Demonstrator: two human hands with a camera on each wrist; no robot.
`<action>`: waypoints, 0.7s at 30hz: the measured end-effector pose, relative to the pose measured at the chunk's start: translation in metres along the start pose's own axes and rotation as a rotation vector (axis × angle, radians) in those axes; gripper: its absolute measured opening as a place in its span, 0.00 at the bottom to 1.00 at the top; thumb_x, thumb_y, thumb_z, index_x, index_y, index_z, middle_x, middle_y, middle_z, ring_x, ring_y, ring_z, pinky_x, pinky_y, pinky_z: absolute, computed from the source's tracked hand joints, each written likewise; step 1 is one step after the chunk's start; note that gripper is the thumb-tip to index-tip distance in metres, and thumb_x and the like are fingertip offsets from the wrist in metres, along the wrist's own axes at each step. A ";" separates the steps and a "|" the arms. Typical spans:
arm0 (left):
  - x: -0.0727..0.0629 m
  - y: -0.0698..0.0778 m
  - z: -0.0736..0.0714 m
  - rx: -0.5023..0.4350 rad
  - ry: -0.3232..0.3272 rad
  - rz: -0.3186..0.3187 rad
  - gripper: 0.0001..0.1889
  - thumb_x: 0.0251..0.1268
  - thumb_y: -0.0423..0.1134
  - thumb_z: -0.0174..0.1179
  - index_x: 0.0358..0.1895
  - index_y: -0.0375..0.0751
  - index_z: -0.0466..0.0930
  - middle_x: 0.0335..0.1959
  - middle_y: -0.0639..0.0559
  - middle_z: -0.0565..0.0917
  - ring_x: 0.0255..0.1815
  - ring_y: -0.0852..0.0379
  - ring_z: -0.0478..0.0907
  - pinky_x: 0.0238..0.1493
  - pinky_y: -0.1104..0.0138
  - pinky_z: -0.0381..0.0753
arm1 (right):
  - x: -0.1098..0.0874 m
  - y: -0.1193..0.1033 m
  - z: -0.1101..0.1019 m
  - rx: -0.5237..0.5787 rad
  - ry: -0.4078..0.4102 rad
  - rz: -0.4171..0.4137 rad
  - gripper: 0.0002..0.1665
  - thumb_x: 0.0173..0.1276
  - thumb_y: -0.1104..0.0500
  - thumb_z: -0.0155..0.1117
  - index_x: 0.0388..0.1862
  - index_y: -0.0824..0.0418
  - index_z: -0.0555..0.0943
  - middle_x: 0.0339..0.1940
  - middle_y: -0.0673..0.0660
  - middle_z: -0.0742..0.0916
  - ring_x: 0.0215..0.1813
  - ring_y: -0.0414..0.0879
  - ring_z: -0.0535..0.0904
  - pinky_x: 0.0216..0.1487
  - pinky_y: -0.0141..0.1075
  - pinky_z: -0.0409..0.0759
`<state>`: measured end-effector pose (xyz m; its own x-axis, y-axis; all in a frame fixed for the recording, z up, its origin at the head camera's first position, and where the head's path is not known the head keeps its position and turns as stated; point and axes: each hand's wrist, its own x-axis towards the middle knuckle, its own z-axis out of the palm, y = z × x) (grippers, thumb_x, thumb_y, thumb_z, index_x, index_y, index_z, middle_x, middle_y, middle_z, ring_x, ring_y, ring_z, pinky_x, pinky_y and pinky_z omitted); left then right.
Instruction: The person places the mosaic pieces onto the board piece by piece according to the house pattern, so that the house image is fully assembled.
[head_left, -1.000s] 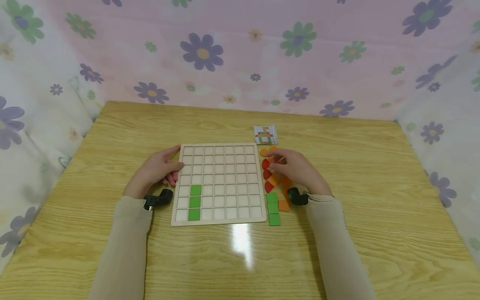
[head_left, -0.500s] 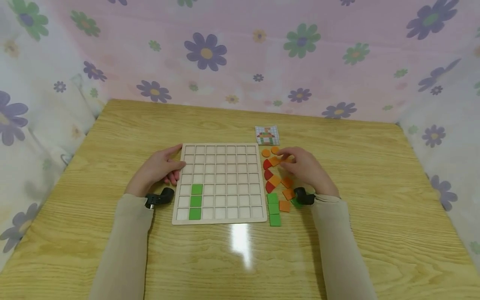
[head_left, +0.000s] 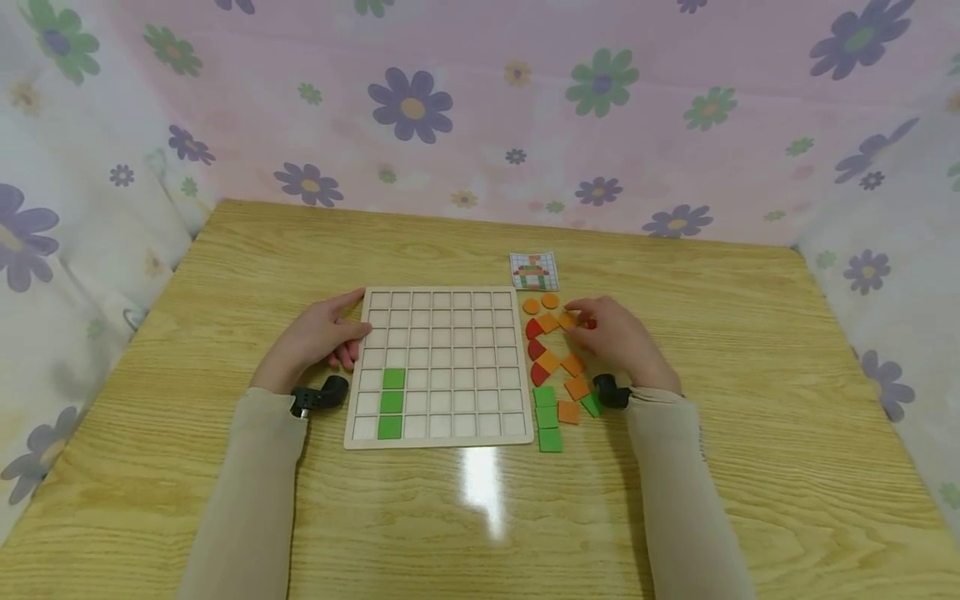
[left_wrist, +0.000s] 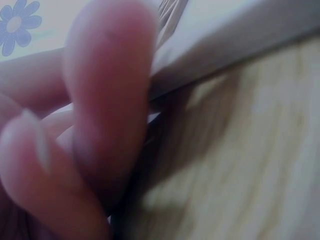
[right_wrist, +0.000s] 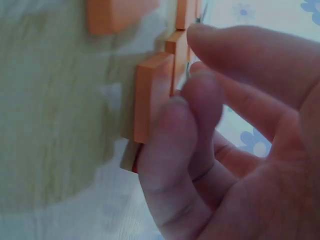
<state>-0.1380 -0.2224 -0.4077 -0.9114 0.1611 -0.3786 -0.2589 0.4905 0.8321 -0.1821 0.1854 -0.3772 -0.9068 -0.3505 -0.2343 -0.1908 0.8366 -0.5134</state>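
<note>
A wooden grid board [head_left: 442,444] lies on the table with green square tiles [head_left: 391,402] in a column at its lower left. My left hand [head_left: 311,337] rests against the board's left edge, index finger at the far corner and thumb on the rim; the other fingers curl below. My right hand [head_left: 611,337] is over the right end of the loose tiles. Its thumb and index finger are beside an orange tile [head_left: 567,320], and a red piece [head_left: 591,324] shows by the fingers. In the right wrist view the fingertips touch or nearly touch an orange tile [right_wrist: 152,97].
Right of the board lie orange discs [head_left: 550,301], red rounded pieces [head_left: 537,349], orange squares [head_left: 568,412] and loose green squares [head_left: 550,440]. A small pattern card [head_left: 534,272] lies behind them. Flowered cloth [head_left: 480,108] surrounds the table.
My right hand has moved slightly right, away from the board, uncovering orange discs, orange tiles and a green tile. My left hand stays at the board's edge.
</note>
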 end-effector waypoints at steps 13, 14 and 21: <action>0.000 0.000 0.000 0.001 -0.001 0.010 0.36 0.61 0.49 0.55 0.70 0.61 0.44 0.19 0.40 0.78 0.17 0.48 0.76 0.19 0.63 0.74 | 0.001 -0.002 0.006 -0.031 0.024 0.022 0.17 0.61 0.57 0.60 0.47 0.64 0.75 0.43 0.60 0.78 0.44 0.52 0.71 0.47 0.46 0.70; 0.000 0.000 0.000 0.000 -0.003 0.010 0.37 0.61 0.49 0.55 0.70 0.61 0.44 0.19 0.40 0.78 0.17 0.47 0.76 0.19 0.63 0.74 | 0.001 -0.001 0.006 -0.028 0.022 0.029 0.17 0.61 0.57 0.60 0.47 0.64 0.74 0.42 0.60 0.78 0.43 0.52 0.71 0.46 0.46 0.70; 0.000 -0.001 0.000 0.005 -0.001 0.014 0.37 0.61 0.50 0.55 0.70 0.61 0.44 0.20 0.40 0.78 0.18 0.47 0.76 0.19 0.62 0.74 | 0.000 -0.001 0.004 0.022 0.005 0.062 0.15 0.62 0.56 0.58 0.44 0.62 0.71 0.38 0.58 0.77 0.38 0.51 0.69 0.41 0.41 0.69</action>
<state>-0.1381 -0.2232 -0.4088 -0.9146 0.1691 -0.3672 -0.2443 0.4925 0.8353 -0.1802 0.1826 -0.3802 -0.9185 -0.2961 -0.2619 -0.1258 0.8471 -0.5164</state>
